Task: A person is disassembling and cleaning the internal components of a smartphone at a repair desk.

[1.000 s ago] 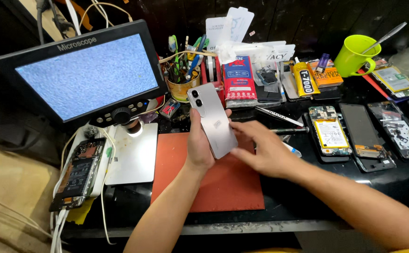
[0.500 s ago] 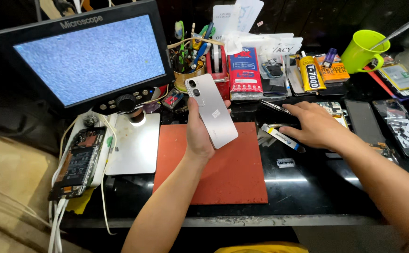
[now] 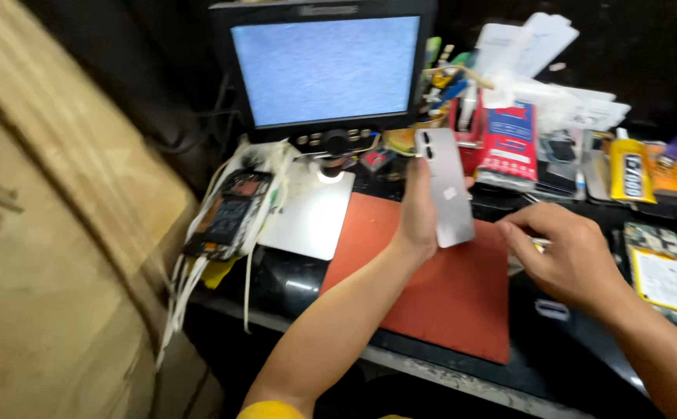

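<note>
My left hand (image 3: 417, 216) grips a silver phone (image 3: 445, 186) and holds it upright above the red work mat (image 3: 447, 299), its back and camera lenses facing me. My right hand (image 3: 569, 254) hovers just right of the phone over the mat's right edge. Its fingers are curled and pinched on a thin tool (image 3: 541, 243), of which only a sliver shows. The two hands are a short gap apart.
A microscope monitor (image 3: 327, 70) showing grey static stands behind a silver stage plate (image 3: 311, 213). An opened phone (image 3: 230, 211) with white cables lies at the left. A red package (image 3: 509, 143), a yellow glue tube (image 3: 631, 167) and another opened phone (image 3: 662, 278) crowd the right.
My right hand went out to the right side of the bench, closed on a thin tool and came back beside the phone. The view swung left; the phone stayed upright in my left hand.
</note>
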